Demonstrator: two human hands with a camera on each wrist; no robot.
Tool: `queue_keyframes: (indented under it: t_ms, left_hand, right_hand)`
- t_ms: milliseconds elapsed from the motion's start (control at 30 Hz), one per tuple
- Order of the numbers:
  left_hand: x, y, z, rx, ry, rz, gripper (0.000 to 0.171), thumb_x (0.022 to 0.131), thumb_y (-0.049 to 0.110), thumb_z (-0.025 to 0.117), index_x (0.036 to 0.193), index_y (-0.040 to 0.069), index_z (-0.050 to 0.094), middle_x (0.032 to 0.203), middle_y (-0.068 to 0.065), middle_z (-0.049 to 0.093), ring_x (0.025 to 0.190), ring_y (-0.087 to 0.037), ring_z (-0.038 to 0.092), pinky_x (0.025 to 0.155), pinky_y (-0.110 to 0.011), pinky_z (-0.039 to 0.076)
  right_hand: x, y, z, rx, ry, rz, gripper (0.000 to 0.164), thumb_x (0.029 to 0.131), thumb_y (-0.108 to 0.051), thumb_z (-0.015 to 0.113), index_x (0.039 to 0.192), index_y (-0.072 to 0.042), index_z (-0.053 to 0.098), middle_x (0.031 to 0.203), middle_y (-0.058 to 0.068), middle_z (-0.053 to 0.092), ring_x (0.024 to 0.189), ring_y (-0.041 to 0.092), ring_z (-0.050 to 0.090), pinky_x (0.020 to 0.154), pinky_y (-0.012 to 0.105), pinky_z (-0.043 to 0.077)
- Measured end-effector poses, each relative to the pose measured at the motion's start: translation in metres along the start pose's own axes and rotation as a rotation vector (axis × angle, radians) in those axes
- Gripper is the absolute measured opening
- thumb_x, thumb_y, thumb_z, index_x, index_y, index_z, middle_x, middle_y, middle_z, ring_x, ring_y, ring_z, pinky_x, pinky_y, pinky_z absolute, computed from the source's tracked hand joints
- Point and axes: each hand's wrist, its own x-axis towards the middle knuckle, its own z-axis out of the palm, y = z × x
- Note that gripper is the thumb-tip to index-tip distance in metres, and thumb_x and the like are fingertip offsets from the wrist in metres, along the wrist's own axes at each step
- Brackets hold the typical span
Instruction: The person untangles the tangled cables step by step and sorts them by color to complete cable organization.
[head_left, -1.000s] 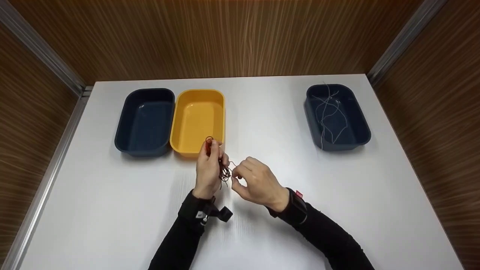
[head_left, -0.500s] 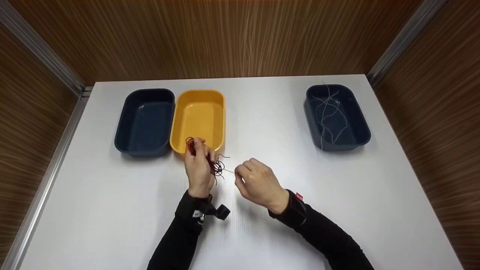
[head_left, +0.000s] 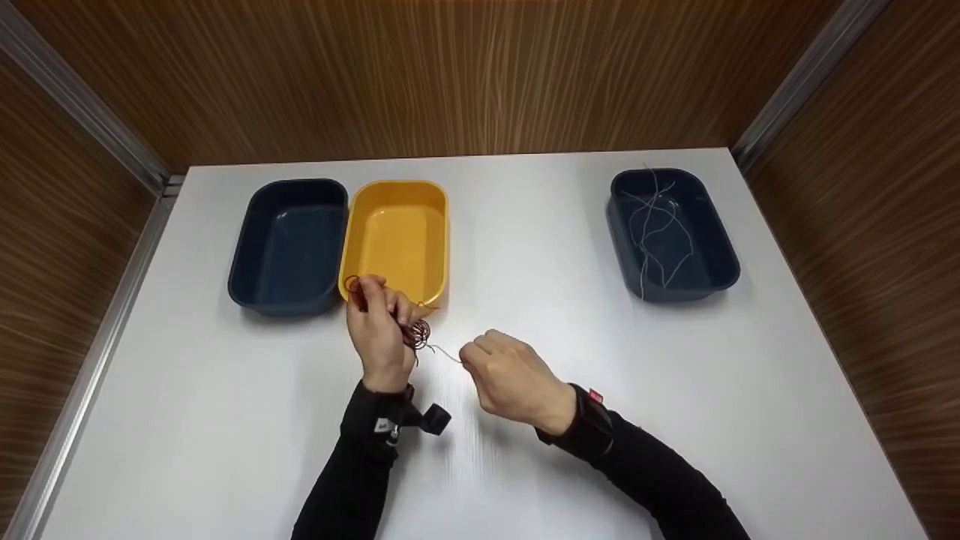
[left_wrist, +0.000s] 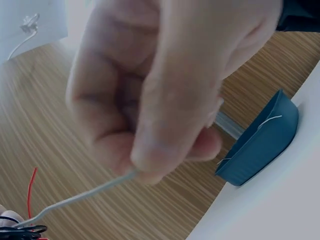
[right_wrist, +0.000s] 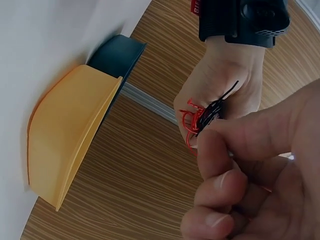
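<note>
My left hand [head_left: 379,341] grips a tangled bundle of red and black wires [head_left: 417,334], held over the near edge of the yellow bin [head_left: 397,232]. One loop of it pokes out past the thumb. A thin white wire [head_left: 445,353] runs from the bundle to my right hand [head_left: 517,381], which pinches its end between thumb and forefinger. Up close in the left wrist view, the white wire [left_wrist: 80,198] slopes down to black strands, with a red wire end [left_wrist: 31,192] standing beside them. The right wrist view shows the red and black wires [right_wrist: 207,116] bunched in the left hand.
A dark blue bin [head_left: 289,244] touches the yellow bin on its left. Another blue bin [head_left: 679,240] stands at the right with several loose white wires [head_left: 649,225] in it, some reaching over its rim. Wood-grain panels [head_left: 480,82] enclose the white table [head_left: 187,412].
The left hand has moved left with the bundle, away from the right hand. A longer stretch of white wire now shows between them. The right hand has dropped slightly.
</note>
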Motion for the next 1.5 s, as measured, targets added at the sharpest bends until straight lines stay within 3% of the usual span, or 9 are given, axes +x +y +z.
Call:
queue_keyframes:
  t_ms: [167,333,467,600,833,1033,1267,1367,1500]
  left_hand:
    - [0.004,0.004,-0.003,0.006,0.024,0.031,0.026,0.105,0.033,0.038,0.093,0.011,0.045,0.059,0.007,0.035,0.043,-0.007,0.037,0.044,-0.021,0.034]
    - [0.008,0.007,-0.006,0.051,0.043,0.077,0.025,0.106,0.031,0.038,0.092,0.011,0.045,0.059,0.006,0.035,0.043,-0.007,0.037,0.044,-0.021,0.033]
    - [0.012,0.009,-0.010,0.124,0.038,0.159,0.022,0.107,0.022,0.039,0.092,0.008,0.046,0.058,0.005,0.038,0.043,-0.008,0.038,0.043,-0.022,0.034]
    - [0.013,0.010,-0.012,0.275,0.009,0.275,0.020,0.106,0.014,0.042,0.090,0.005,0.049,0.058,0.004,0.041,0.043,-0.008,0.041,0.041,-0.021,0.036]
    - [0.009,0.012,-0.013,0.672,-0.129,0.437,0.022,0.102,0.010,0.053,0.090,-0.009,0.053,0.063,0.004,0.046,0.051,-0.004,0.044,0.047,-0.016,0.036]
    - [0.008,0.008,-0.014,0.931,-0.225,0.615,0.011,0.093,-0.002,0.064,0.084,-0.006,0.058,0.065,-0.008,0.052,0.060,-0.009,0.046,0.055,-0.018,0.038]
    - [0.004,0.002,-0.012,1.047,-0.412,0.715,0.015,0.089,-0.001,0.068,0.078,-0.001,0.057,0.059,-0.007,0.045,0.054,-0.009,0.040,0.049,-0.020,0.031]
    - [0.002,-0.001,-0.012,1.066,-0.499,0.706,0.019,0.090,0.002,0.068,0.075,0.001,0.056,0.058,-0.004,0.043,0.054,-0.008,0.038,0.050,-0.020,0.029]
    - [-0.001,-0.004,-0.012,1.071,-0.633,0.644,0.025,0.090,0.005,0.069,0.071,0.004,0.052,0.058,-0.002,0.039,0.055,-0.006,0.035,0.052,-0.019,0.027]
  right_hand:
    - [-0.001,-0.004,-0.003,0.011,-0.001,-0.079,0.014,0.085,-0.003,0.064,0.076,-0.010,0.057,0.064,-0.002,0.052,0.059,0.014,0.049,0.053,0.024,0.037]
    - [-0.002,-0.007,-0.012,0.028,-0.013,-0.102,0.014,0.085,-0.004,0.065,0.076,-0.010,0.056,0.064,-0.003,0.051,0.058,0.013,0.047,0.053,0.023,0.035]
    - [-0.002,-0.005,-0.019,0.043,-0.001,-0.107,0.012,0.086,-0.004,0.065,0.078,-0.010,0.058,0.065,-0.002,0.051,0.058,0.013,0.047,0.053,0.022,0.035]
    - [-0.001,0.002,-0.027,0.063,0.032,-0.084,0.010,0.086,-0.003,0.065,0.081,-0.009,0.060,0.068,-0.002,0.055,0.061,0.014,0.049,0.054,0.023,0.038]
    - [0.000,0.027,-0.045,0.058,0.112,-0.016,0.009,0.085,0.001,0.067,0.084,-0.007,0.062,0.072,0.001,0.059,0.065,0.015,0.052,0.058,0.025,0.044]
    - [-0.001,0.048,-0.062,0.079,0.123,0.045,0.011,0.086,0.003,0.066,0.085,-0.007,0.063,0.073,0.001,0.059,0.067,0.015,0.051,0.060,0.024,0.045]
    - [-0.005,0.074,-0.076,0.088,0.157,0.099,0.012,0.085,0.006,0.067,0.084,-0.005,0.062,0.075,0.004,0.063,0.069,0.017,0.054,0.062,0.028,0.045]
    - [-0.007,0.086,-0.079,0.093,0.183,0.124,0.012,0.083,0.007,0.067,0.083,-0.003,0.062,0.075,0.005,0.064,0.067,0.018,0.053,0.061,0.028,0.043]
    - [-0.010,0.101,-0.082,0.090,0.204,0.154,0.012,0.082,0.010,0.067,0.083,-0.002,0.063,0.075,0.006,0.063,0.066,0.017,0.052,0.060,0.026,0.043]
